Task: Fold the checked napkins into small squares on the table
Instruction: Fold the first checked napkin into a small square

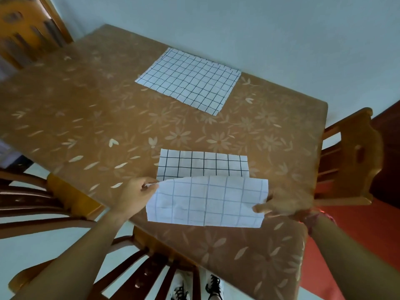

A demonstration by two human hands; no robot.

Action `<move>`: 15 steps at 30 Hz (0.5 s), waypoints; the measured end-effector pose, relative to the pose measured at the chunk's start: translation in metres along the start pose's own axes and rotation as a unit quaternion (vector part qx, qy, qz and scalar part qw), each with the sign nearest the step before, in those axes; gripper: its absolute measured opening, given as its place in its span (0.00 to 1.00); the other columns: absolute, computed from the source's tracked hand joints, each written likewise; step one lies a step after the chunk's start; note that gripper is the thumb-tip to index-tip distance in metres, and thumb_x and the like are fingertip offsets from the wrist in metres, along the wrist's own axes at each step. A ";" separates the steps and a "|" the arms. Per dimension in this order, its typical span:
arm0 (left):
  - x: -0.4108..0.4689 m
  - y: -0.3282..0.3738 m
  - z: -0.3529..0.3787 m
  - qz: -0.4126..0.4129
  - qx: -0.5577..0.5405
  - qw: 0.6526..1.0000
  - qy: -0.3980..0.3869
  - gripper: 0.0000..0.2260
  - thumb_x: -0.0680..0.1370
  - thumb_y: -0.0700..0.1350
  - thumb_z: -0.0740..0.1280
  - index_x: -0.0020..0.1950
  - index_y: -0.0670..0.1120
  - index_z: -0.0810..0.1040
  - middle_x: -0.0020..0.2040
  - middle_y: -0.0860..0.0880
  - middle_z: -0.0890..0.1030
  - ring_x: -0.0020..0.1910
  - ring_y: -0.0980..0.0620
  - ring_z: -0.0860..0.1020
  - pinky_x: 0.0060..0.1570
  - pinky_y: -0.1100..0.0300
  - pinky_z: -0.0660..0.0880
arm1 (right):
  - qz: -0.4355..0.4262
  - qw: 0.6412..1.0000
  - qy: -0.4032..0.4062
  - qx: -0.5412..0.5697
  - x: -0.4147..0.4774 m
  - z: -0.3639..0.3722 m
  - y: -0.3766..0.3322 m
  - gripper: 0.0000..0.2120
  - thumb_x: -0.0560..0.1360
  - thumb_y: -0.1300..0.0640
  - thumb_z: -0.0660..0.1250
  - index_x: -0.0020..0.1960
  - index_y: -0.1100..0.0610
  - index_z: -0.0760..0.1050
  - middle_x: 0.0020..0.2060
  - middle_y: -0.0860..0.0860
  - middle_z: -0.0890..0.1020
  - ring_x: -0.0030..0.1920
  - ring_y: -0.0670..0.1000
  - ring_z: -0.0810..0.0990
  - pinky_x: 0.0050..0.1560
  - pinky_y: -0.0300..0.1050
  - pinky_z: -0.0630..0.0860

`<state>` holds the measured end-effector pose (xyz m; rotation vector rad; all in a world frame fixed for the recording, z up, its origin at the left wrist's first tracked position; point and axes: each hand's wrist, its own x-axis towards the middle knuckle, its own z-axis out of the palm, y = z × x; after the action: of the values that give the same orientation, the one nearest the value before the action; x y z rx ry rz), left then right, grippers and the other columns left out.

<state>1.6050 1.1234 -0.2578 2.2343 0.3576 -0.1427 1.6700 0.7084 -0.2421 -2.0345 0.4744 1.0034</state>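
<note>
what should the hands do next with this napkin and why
Probably carry the near napkin by its lifted flap forward onto its far edge: the left hand and right hand pinch the flap's ends, and it is only partly folded over.

Soft even daylight, slightly dim, no hard shadows or glare. Wide-angle bending at edges, table [86,118] looks warped. Motion blur on right hand [283,202] and top-left chair [26,33]; held napkin [205,202] fairly sharp.
</note>
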 end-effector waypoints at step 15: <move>0.095 -0.006 0.029 -0.003 -0.021 0.998 0.060 0.23 0.74 0.39 0.69 0.26 0.47 0.59 0.23 0.55 0.58 0.25 0.56 0.58 0.29 0.60 0.54 | -0.083 0.987 0.119 0.076 0.097 0.023 -0.034 0.05 0.69 0.58 0.76 0.43 0.58 0.83 0.38 0.54 0.86 0.36 0.49 0.85 0.37 0.46 0.83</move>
<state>1.6942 1.1237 -0.3019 2.2051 0.4272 -0.0040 1.7396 0.7490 -0.3095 -2.0274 0.4823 0.6090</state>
